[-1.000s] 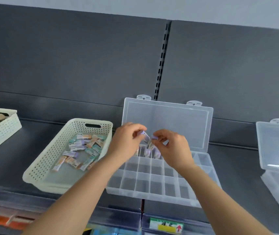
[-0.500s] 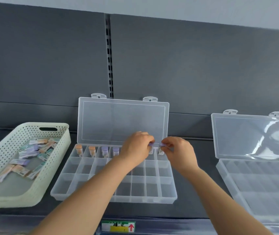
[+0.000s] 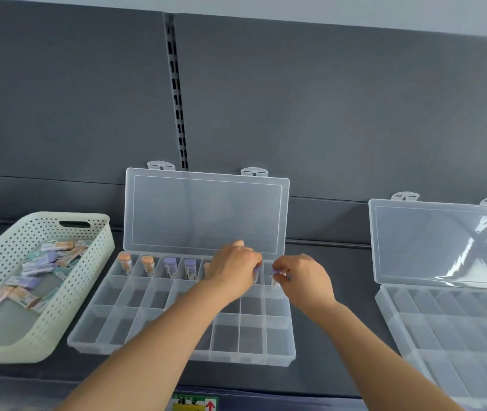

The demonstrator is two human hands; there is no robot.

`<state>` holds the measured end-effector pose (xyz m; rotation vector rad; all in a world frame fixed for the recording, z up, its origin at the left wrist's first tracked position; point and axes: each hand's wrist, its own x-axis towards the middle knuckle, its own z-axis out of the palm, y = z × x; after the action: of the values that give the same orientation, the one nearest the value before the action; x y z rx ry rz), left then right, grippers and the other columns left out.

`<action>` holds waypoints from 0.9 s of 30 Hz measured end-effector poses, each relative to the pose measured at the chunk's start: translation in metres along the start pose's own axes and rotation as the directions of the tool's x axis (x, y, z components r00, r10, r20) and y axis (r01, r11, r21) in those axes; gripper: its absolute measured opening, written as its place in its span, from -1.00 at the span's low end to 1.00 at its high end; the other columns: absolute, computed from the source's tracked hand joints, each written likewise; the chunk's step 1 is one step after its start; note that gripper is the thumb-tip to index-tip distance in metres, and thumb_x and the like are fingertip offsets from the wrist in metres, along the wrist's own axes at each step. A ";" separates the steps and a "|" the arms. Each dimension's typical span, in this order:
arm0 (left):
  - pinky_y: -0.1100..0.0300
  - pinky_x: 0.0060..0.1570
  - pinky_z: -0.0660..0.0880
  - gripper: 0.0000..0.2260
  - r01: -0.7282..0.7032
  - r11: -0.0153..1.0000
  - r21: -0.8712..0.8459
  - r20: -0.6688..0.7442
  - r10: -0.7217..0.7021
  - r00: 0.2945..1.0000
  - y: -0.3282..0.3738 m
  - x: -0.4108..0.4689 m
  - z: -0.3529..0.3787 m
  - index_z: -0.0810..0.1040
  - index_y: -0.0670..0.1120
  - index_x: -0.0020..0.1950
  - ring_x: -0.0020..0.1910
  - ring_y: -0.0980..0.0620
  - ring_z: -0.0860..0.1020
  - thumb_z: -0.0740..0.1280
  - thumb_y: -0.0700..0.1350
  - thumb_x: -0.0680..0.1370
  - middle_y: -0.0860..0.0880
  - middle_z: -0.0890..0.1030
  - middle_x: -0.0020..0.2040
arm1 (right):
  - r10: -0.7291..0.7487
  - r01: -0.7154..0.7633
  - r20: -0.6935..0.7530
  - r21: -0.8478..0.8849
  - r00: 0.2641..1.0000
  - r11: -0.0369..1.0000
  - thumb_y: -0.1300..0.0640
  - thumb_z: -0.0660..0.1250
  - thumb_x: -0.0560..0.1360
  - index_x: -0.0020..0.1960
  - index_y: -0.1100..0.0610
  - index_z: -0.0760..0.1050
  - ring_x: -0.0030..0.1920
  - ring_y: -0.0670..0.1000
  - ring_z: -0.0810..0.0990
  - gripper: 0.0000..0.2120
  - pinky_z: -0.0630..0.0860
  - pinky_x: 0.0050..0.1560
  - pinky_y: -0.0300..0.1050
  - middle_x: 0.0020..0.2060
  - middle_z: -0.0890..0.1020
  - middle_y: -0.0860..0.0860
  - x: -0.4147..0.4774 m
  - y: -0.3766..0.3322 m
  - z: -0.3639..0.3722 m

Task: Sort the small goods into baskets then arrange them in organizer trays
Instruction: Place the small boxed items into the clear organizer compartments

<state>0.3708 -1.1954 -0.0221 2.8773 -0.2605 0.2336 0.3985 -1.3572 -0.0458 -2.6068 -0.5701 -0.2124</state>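
A clear organizer tray (image 3: pixel 251 336) with its lid up lies on the dark shelf. Small upright packets fill its back row: two orange ones (image 3: pixel 125 262) at the left, then two purple ones (image 3: pixel 170 266). My left hand (image 3: pixel 233 269) pinches a purple packet (image 3: pixel 256 272) over a back-row cell near the right end. Beside it, my right hand (image 3: pixel 301 277) pinches another purple packet (image 3: pixel 275 274) at the last cell on the right. A cream perforated basket (image 3: pixel 88 277) at the left holds several loose purple, orange and green packets (image 3: pixel 38 271).
A second clear organizer tray (image 3: pixel 449 327) with its lid open stands at the right, partly cut off by the frame. The dark back panel rises right behind both lids. A price label (image 3: pixel 195 404) sits on the shelf's front edge.
The view has shifted, so the tray now sits lower and more central. Both hands have come down from the lid's lower edge to the back row, each with a purple packet.
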 end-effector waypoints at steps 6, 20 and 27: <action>0.30 -0.34 0.22 -0.90 0.010 1.000 -0.013 0.013 -0.010 1.000 -0.001 0.000 0.002 0.61 -0.04 -0.04 -0.07 0.00 0.49 0.31 -0.18 0.55 -0.01 0.59 -0.11 | -0.038 0.038 -0.005 -0.007 0.999 0.999 0.12 0.38 0.46 0.01 0.05 0.62 -0.04 0.00 0.54 -0.87 0.53 -0.14 -0.13 -0.12 0.66 -0.07 -0.002 0.001 0.001; 0.19 -0.10 0.36 -0.77 0.087 0.996 0.025 -0.088 -0.084 0.993 -0.029 -0.032 -0.036 0.58 -0.02 0.21 0.12 0.02 0.44 0.30 -0.07 0.57 0.04 0.59 0.08 | -0.163 0.165 -0.062 0.033 0.985 0.986 0.08 0.43 0.44 0.09 0.12 0.61 0.00 0.10 0.55 -0.75 0.55 -0.10 -0.01 -0.08 0.65 0.04 0.012 -0.039 -0.001; 0.11 -0.07 0.48 -0.82 0.297 0.947 0.125 -0.140 -0.279 0.950 -0.092 -0.086 -0.081 0.61 -0.04 0.09 0.08 -0.01 0.49 0.25 -0.15 0.57 0.02 0.59 0.02 | -0.299 0.294 0.083 0.074 0.951 0.953 0.09 0.31 0.50 0.23 0.06 0.53 0.09 0.12 0.56 -0.70 0.50 0.02 -0.07 0.12 0.58 0.05 0.028 -0.119 0.013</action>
<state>0.2947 -1.0737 0.0194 2.9798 0.2090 0.3834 0.3730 -1.2451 -0.0023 -2.4723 -0.9877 -0.1657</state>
